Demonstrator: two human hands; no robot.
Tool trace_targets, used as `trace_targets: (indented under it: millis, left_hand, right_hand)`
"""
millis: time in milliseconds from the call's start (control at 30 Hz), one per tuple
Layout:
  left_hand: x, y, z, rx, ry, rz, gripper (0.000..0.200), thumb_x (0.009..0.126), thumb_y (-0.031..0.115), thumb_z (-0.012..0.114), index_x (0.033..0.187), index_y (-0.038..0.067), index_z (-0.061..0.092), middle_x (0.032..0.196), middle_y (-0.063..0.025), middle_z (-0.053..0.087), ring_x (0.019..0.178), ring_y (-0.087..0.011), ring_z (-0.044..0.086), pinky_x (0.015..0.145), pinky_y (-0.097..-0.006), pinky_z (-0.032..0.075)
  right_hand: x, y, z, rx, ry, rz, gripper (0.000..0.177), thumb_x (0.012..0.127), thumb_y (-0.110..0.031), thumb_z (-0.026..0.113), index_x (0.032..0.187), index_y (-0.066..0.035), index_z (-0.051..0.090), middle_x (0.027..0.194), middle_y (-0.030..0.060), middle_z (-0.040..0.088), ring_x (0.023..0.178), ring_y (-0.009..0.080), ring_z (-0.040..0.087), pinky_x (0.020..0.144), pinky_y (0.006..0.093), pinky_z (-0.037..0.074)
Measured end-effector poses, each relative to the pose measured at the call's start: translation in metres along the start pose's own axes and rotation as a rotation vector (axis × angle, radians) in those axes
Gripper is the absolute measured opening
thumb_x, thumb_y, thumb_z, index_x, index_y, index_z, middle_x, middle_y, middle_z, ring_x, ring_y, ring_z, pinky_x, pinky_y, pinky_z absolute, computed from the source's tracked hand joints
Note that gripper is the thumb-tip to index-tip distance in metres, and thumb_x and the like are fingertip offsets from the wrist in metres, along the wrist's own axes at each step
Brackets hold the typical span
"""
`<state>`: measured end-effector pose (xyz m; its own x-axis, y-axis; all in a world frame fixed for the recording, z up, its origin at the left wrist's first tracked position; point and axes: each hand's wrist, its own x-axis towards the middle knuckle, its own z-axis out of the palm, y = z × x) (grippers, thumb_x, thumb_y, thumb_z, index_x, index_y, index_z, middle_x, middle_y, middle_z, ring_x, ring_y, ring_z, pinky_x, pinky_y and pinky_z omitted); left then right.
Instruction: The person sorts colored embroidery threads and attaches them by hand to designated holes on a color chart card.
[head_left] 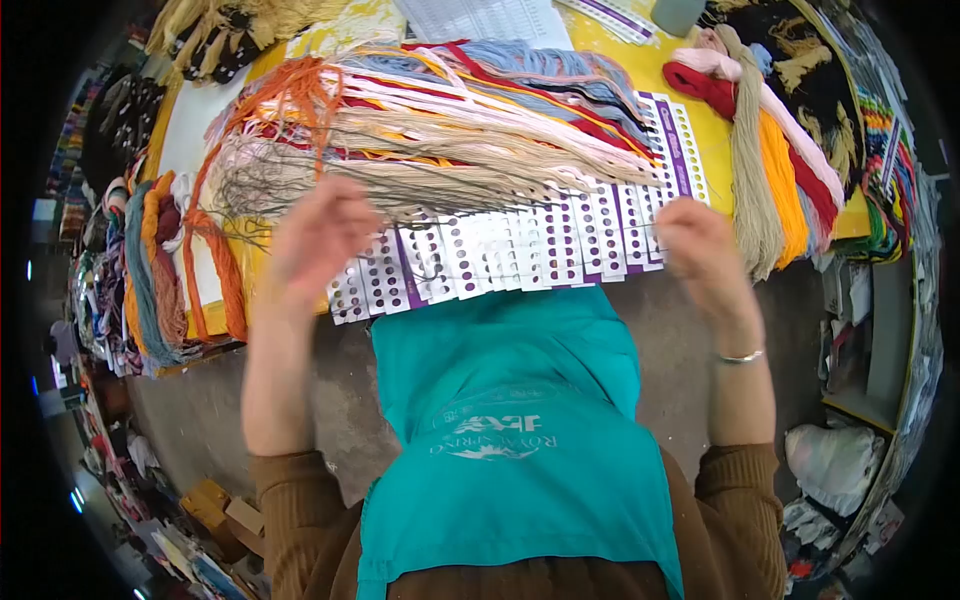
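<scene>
Threads [480, 170] | left hand [330, 225], right hand [700, 240] curled, blurred; can't tell if pinching | tugging may snarl loose ends [265, 185]; bumping may shift cards [500, 260]

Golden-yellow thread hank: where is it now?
Head view: right side of the yellow table, the golden-yellow thread hank lies just right of the long beige thread hank, out to the right of the right hand.

Apron [520, 500] = teal cloth, smooth w/ slight sheen; punched cards [500, 250] glossy white paper/card; thread bundles [450, 110] soft, fibrous; bracelet [741, 357] shiny metal.
</scene>
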<state>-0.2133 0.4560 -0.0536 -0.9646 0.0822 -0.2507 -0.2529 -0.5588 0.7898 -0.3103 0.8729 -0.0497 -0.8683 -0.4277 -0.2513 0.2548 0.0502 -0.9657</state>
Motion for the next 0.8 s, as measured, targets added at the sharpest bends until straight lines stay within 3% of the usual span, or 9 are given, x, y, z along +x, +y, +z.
trace_targets:
  millis: [100,167,300,400,467,500,567,667,800]
  left_hand:
    - [-0.045,0.074,-0.079,-0.343,0.217,0.071,0.017,0.101,0.013,0.044,0.110,0.005,0.056,0.062,0.0057,0.036,0.052,-0.0029,0.038,0.042,-0.0153,0.033]
    - [-0.087,0.125,-0.160,-0.281,0.167,0.188,0.019,0.101,0.010,0.043,0.116,0.004,0.053,0.062,0.0051,0.034,0.049,-0.0030,0.035,0.039,-0.0186,0.026]
    - [-0.198,0.215,-0.286,-0.130,0.797,0.514,0.017,0.101,0.008,0.039,0.108,0.004,0.054,0.059,0.0053,0.030,0.043,-0.0043,0.026,0.038,-0.0199,0.021]
    - [-0.214,0.245,-0.297,0.000,1.181,0.853,0.028,0.099,0.010,0.046,0.126,0.004,0.050,0.059,0.0055,0.031,0.043,-0.0044,0.024,0.039,-0.0193,0.020]
    - [-0.173,0.226,-0.202,0.135,1.138,0.888,0.040,0.097,0.011,0.049,0.137,0.006,0.045,0.060,0.0054,0.032,0.043,-0.0040,0.024,0.039,-0.0189,0.020]
    - [-0.149,0.212,-0.184,0.147,0.838,0.868,0.043,0.097,0.013,0.051,0.138,0.006,0.043,0.062,0.0055,0.033,0.044,-0.0034,0.024,0.039,-0.0187,0.020]
    - [-0.089,0.171,-0.116,0.086,0.394,0.728,0.047,0.097,0.016,0.053,0.141,0.006,0.039,0.064,0.0059,0.034,0.045,-0.0023,0.024,0.038,-0.0182,0.020]
    - [0.001,0.088,-0.006,-0.094,-0.093,0.438,0.057,0.099,0.019,0.049,0.149,0.007,0.025,0.064,0.0064,0.034,0.046,-0.0011,0.026,0.042,-0.0177,0.025]
    - [0.068,-0.004,0.088,-0.084,-0.280,0.144,0.032,0.097,0.031,0.054,0.114,0.007,0.065,0.052,0.0099,0.028,0.042,-0.0026,0.024,0.039,-0.0208,0.019]
  right_hand:
    - [-0.036,-0.003,-0.101,0.149,0.387,-0.099,0.005,0.090,-0.011,0.062,0.091,-0.006,0.062,0.062,-0.0103,0.040,0.045,-0.0013,0.029,0.039,0.0167,0.020]
    - [-0.070,0.000,-0.184,0.225,0.602,-0.141,0.006,0.091,-0.012,0.061,0.091,-0.006,0.062,0.061,-0.0104,0.039,0.045,-0.0012,0.029,0.039,0.0172,0.021]
    - [-0.160,0.010,-0.328,-0.240,1.280,-0.333,0.007,0.090,-0.014,0.064,0.088,-0.007,0.065,0.061,-0.0095,0.042,0.045,0.0010,0.031,0.039,0.0198,0.020]
    - [-0.195,-0.022,-0.351,-0.382,1.566,-0.386,0.012,0.091,-0.015,0.062,0.096,-0.006,0.068,0.058,-0.0068,0.046,0.044,0.0024,0.032,0.041,0.0197,0.022]
    - [-0.179,-0.039,-0.352,-0.821,1.283,-0.607,0.014,0.091,-0.014,0.062,0.100,-0.005,0.068,0.065,-0.0053,0.051,0.048,0.0018,0.035,0.043,0.0198,0.025]
    - [-0.164,-0.050,-0.344,-1.048,1.110,-0.742,0.016,0.091,-0.014,0.062,0.102,-0.005,0.068,0.068,-0.0047,0.053,0.051,0.0014,0.038,0.045,0.0194,0.027]
    - [-0.103,-0.086,-0.213,-0.725,1.055,-0.419,0.021,0.090,-0.011,0.061,0.107,-0.002,0.067,0.085,-0.0027,0.062,0.069,0.0022,0.051,0.060,0.0170,0.038]
    - [-0.040,-0.105,-0.107,-0.749,0.501,-0.533,0.016,0.087,-0.010,0.065,0.099,0.001,0.067,0.090,-0.0003,0.065,0.079,0.0057,0.056,0.069,0.0187,0.042]
    - [0.006,-0.116,-0.028,-0.726,0.075,-0.628,0.012,0.086,-0.012,0.067,0.091,-0.001,0.067,0.063,-0.0073,0.050,0.056,-0.0006,0.036,0.048,0.0208,0.025]
